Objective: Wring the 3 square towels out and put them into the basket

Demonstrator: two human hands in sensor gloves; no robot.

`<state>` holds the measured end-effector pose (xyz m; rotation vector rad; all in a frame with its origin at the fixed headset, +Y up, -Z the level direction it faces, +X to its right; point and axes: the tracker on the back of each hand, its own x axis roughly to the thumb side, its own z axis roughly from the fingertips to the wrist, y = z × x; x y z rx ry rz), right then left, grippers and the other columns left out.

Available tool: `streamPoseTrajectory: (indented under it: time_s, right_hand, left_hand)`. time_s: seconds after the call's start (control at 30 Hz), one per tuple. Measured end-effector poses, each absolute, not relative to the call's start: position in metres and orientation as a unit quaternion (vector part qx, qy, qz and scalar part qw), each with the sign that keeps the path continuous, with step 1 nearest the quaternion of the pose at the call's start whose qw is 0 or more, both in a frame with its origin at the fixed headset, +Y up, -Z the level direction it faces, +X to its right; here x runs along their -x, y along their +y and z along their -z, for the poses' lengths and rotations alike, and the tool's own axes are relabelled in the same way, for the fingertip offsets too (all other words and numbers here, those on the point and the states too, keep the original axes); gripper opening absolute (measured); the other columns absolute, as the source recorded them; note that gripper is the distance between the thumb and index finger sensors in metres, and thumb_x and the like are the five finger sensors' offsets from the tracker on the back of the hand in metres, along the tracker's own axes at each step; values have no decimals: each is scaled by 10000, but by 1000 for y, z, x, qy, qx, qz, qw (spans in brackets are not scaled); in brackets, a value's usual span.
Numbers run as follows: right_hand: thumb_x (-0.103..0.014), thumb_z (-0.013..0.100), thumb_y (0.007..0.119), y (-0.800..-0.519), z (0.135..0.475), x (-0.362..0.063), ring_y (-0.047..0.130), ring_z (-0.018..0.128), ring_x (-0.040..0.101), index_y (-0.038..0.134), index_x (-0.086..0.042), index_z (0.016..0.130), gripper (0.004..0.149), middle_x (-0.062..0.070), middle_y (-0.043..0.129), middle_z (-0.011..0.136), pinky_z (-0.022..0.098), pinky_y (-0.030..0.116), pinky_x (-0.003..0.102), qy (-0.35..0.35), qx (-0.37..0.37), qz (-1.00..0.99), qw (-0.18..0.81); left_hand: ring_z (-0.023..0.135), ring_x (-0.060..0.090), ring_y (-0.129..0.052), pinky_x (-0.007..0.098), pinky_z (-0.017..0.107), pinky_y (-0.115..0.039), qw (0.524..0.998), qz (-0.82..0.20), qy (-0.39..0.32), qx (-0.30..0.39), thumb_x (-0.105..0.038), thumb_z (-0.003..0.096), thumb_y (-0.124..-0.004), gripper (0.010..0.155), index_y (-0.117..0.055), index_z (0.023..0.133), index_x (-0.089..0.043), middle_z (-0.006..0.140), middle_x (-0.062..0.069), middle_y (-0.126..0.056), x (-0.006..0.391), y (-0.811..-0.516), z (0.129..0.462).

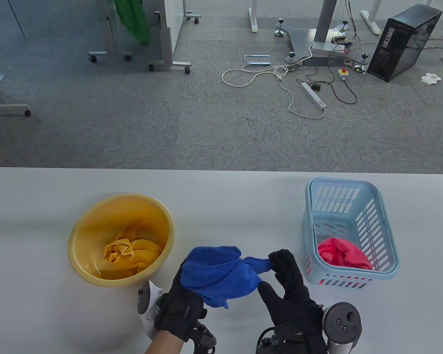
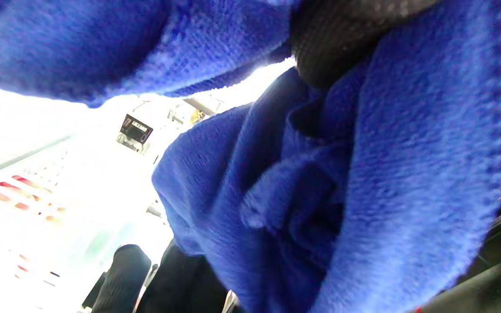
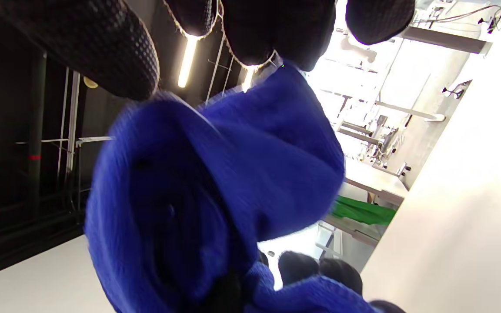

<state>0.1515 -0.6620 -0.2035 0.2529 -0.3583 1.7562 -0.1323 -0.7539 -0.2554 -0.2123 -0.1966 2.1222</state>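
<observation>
Your left hand (image 1: 181, 298) has the fat end of the blue towel (image 1: 221, 271) bunched up in its curled fingers, and your right hand (image 1: 291, 291) is pinching the thin twisted tail of it between fingertips and thumb. So both hands are clamped on the same cloth, held just over the table (image 1: 221, 199) between the yellow bowl (image 1: 96, 276) and the basket (image 1: 376, 221).

The pink towel (image 1: 341, 252) is already lying in the basket's near end. The yellow towel (image 1: 131, 254) is crumpled in the bottom of the bowl, well apart from your hands, so I'd guess you're on towel two of three, mid-wring.

How it'll handle, going by looks: it's a soft, floppy terry cloth, no stiffness at all, and probably heavier than it looks if it's wet. It won't slip much against the gloves, but that skinny tail on the right is a weak hold — a fingertip pinch could pop loose once you twist hard. I'd take a full fist of cloth nearer the middle with the right hand, so both hands grip thick bunches close together and twist opposite ways. Can't tell from the pictures whether any water is coming out — the wrist views are basically all blue cloth.
</observation>
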Motion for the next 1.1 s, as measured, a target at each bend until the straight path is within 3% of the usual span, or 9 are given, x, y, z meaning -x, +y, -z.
streamPoseTrajectory:
  time_s: [0.23, 0.43, 0.53, 0.6, 0.73, 0.83, 1.1]
  right_hand:
    - [-500, 546, 876, -654, 197, -147, 559, 1024, 517, 389, -206, 1157, 835, 201, 502, 1157, 738, 483, 713, -198, -113, -788, 571]
    - [-556, 503, 904, -653, 197, -124, 507, 1033, 545, 348, -203, 1166, 934, 232, 440, 1171, 732, 475, 727, -171, -153, -812, 536]
    - [-622, 452, 911, -658, 199, -114, 402, 1044, 582, 140, -200, 1155, 1126, 258, 278, 1187, 728, 436, 754, -150, -164, -833, 508]
    - [-669, 428, 905, -664, 202, -106, 267, 1044, 613, 18, -190, 1133, 1230, 285, 97, 1173, 724, 389, 780, -94, -176, -854, 481]
    - [-665, 403, 933, -675, 207, -98, 197, 1029, 631, -15, -178, 1117, 1283, 293, 7, 1146, 709, 364, 803, -56, -179, -848, 495]
    - [-661, 395, 939, -682, 210, -96, 213, 1030, 632, -98, -136, 1063, 1341, 305, -8, 1131, 702, 373, 809, -41, -170, -844, 507]
    - [-628, 370, 971, -689, 214, -90, 225, 1032, 634, -61, -105, 1075, 1355, 311, 27, 1138, 692, 363, 823, -7, -195, -829, 525]
  left_hand:
    - [1038, 407, -592, 678, 704, -514, 534, -841, -61, 62, -417, 596, -820, 551, -605, 1104, -406, 1113, 99, -593, 139, -757, 255]
    - [1041, 418, -585, 684, 700, -512, 587, -804, -86, 46, -408, 588, -831, 551, -623, 1098, -398, 1118, 107, -589, 137, -750, 254]
    - [1042, 423, -584, 700, 694, -505, 594, -798, -87, 51, -401, 582, -843, 555, -634, 1096, -393, 1119, 112, -590, 135, -747, 252]
    - [1044, 425, -580, 702, 691, -507, 594, -797, -96, 53, -400, 578, -849, 556, -641, 1095, -389, 1121, 116, -587, 132, -744, 250]
    - [1048, 430, -573, 704, 690, -509, 603, -789, -108, 51, -405, 571, -862, 565, -651, 1094, -385, 1125, 119, -582, 130, -741, 249]
    - [1058, 430, -556, 709, 687, -511, 584, -801, -122, 56, -418, 576, -852, 582, -620, 1108, -386, 1134, 122, -560, 126, -741, 248]
    - [1122, 456, -333, 745, 696, -435, 498, -830, -205, 145, -478, 604, -802, 747, -349, 1186, -358, 1205, 135, -286, 108, -741, 247]
